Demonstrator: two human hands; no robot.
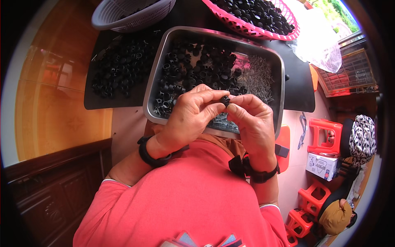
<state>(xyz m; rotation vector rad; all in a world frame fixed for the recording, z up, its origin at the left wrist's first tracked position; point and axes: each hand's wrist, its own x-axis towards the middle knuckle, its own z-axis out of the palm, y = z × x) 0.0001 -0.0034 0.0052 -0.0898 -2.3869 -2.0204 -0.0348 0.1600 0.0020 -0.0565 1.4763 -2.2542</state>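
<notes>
Over the near part of a metal tray, my left hand and my right hand meet at the fingertips. Between them they pinch a small round black plastic part; its detail is partly covered by the fingers. Loose black plastic parts, some ring-shaped and some like caps, fill the tray's left and middle. On its right side lies a heap of thin metal pins. My hands hide part of the tray's near side.
Another pile of black parts lies on the dark table, left of the tray. A pale basket and a pink basket of black pieces stand behind. Rightward are a clear plastic bag, red stools and a white box.
</notes>
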